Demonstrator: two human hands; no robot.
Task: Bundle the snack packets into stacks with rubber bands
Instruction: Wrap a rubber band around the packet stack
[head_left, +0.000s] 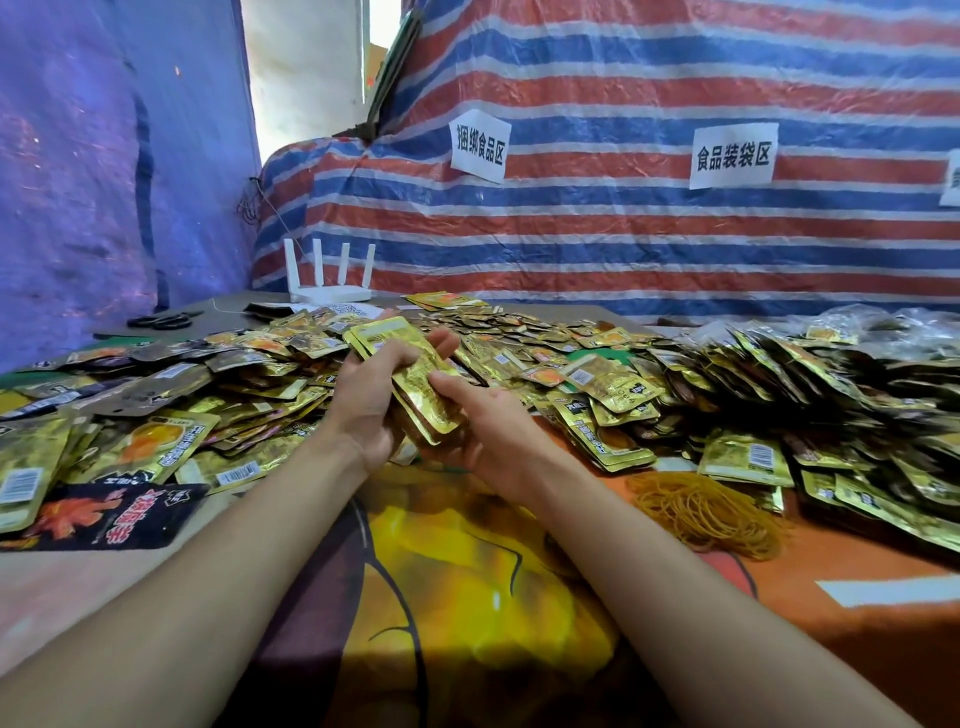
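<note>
Left hand: the left hand (371, 400) grasps the stack (415, 376) from its left side, with the fingers curled over the top face.
Right hand: the right hand (485, 434) holds the near end of the same stack from below and from the right, and the thumb lies on the top face.
Stack: several gold packets pressed together and tilted, with the far end higher. It is held above the table, in front of the heap. I see no band around it.
Rubber bands: a loose pile of rubber bands (706, 514) lies on the orange cloth (857, 639), to the right of the right forearm and apart from both hands.
Loose packets: the loose packets (218, 374) cover most of the table, from far left to far right.
Done: one stack is gathered and looks nearly squared. The packets on the right (613, 431) lie in thicker groups, but I cannot tell if they are banded.
Left to do: in my judgement, to put a band on this stack and then to do the same for the big heap. Most of the task remains.
Far edge: a white router (330, 278) and scissors (158, 321).
</note>
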